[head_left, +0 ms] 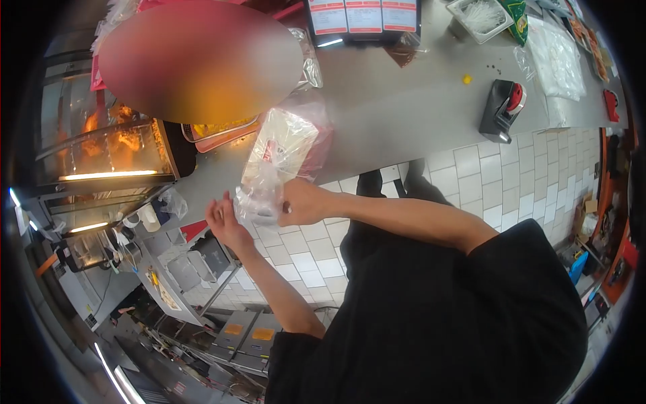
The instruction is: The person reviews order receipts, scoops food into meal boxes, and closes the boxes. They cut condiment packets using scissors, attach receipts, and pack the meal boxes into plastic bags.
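Observation:
A clear plastic bag (pixel 259 202) stretches from my hands to the edge of the steel counter. Inside it lies a pale box (pixel 286 138) with red print. My right hand (pixel 304 202) is closed on the bag's gathered end. Just left of that end, my left hand (pixel 225 219) has its fingers apart, with nothing seen in it. Whether its fingertips touch the plastic, I cannot tell.
On the steel counter (pixel 397 101) stand a black tape dispenser (pixel 499 111), a tub of thin clear items (pixel 481 20) and stacked clear bags (pixel 555 57). A lit glass food warmer (pixel 101 151) is at left, near a tray of yellow food (pixel 222 128). A large blurred patch hides the upper left.

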A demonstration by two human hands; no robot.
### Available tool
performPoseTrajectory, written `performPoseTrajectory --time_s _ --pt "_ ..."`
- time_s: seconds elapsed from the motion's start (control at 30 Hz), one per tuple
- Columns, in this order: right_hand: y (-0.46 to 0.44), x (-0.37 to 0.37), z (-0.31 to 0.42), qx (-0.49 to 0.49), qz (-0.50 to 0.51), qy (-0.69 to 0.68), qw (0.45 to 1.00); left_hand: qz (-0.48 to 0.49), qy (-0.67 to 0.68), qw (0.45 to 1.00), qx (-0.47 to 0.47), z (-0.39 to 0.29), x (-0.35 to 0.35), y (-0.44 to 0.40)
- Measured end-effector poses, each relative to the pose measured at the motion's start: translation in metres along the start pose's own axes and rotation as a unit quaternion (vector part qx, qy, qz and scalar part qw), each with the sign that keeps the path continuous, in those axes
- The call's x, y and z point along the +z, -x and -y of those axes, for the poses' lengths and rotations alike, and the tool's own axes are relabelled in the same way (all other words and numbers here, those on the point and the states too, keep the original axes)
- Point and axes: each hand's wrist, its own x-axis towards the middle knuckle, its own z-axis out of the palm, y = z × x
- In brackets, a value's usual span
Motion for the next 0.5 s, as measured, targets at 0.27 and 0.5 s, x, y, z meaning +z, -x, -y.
performPoseTrajectory --time_s 0.27,0.5 --pt "-0.003 0.005 0.024 0.092 -0.196 -0.045 0.975 0.287 -0.079 0.945 -0.138 0.016 0.041 -0.096" --pt "0.041 -0.035 0.031 0.315 -0.111 0.100 0.937 0.307 -0.057 0.908 -0.281 0.023 0.038 -0.043"
